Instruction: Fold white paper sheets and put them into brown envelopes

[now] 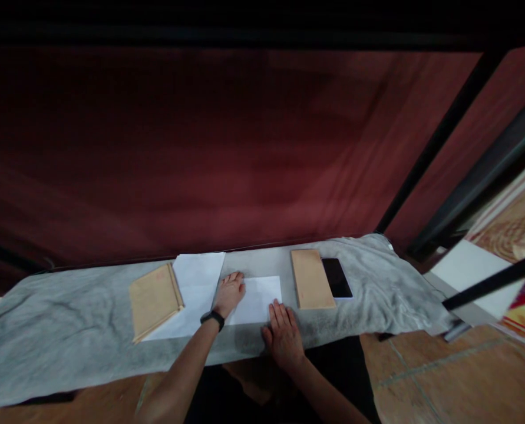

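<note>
A folded white sheet (pixel 257 299) lies flat on the grey cloth (pixel 92 330) in front of me. My left hand (pixel 230 292) rests on the sheet's left end, fingers extended and a dark watch on the wrist. At the sheet's lower right corner, my right hand (pixel 283 331) lies palm down with its fingers stretched out. Larger white paper (pixel 198 277) spreads to the left of my left hand, partly under brown envelopes (pixel 154 297).
Right of the hands lies a stack of brown envelopes (pixel 313 280), with a dark-screened phone or tablet (pixel 337 278) beside it. A dark red panel (pixel 244 165) rises behind the cloth. Black metal bars (pixel 439 141) and printed boards (pixel 516 235) stand at the right.
</note>
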### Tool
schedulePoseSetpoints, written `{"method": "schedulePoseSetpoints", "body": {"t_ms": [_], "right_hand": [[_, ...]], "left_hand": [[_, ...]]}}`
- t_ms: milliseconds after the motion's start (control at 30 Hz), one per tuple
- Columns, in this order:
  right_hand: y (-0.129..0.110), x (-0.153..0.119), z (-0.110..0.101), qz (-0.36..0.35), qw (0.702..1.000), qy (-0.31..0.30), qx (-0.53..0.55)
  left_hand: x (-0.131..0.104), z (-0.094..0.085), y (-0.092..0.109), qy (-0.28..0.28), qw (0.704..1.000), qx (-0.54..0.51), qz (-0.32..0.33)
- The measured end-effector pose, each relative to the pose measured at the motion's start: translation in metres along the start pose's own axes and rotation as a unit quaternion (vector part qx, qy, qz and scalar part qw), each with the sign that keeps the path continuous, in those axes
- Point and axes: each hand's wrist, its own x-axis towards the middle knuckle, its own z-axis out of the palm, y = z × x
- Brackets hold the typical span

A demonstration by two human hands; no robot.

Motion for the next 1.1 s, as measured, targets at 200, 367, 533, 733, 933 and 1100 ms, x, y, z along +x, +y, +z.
{"method": "schedulePoseSetpoints", "body": {"t_ms": [200,367,533,733,933,1100], "right_hand": [[0.004,-0.001,0.001,-0.011,1.0,-0.002,0.003],[0.011,0.013,0.0,0.018,0.998,-0.029,0.046],[0.001,0.049,0.011,-0.013,0.995,-0.05,0.081],[-0.002,0.071,0.038,-0.02,0.997,-0.065,0.046],[0.015,0.066,0.048,0.022,0.999,-0.04,0.021],[0.025,0.057,0.032,0.065,0.997,-0.016,0.031]], "left_hand": [[0.008,-0.011,-0.003,-0.025,1.0,-0.014,-0.011],[-0.002,-0.016,-0.012,-0.045,0.997,-0.051,-0.031],[-0.015,-0.015,-0.017,-0.053,0.988,-0.132,-0.052],[-0.023,-0.009,-0.02,-0.048,0.967,-0.234,-0.083],[-0.027,-0.002,-0.024,-0.033,0.935,-0.328,-0.131],[-0.03,-0.007,-0.026,-0.029,0.897,-0.402,-0.18]]}}
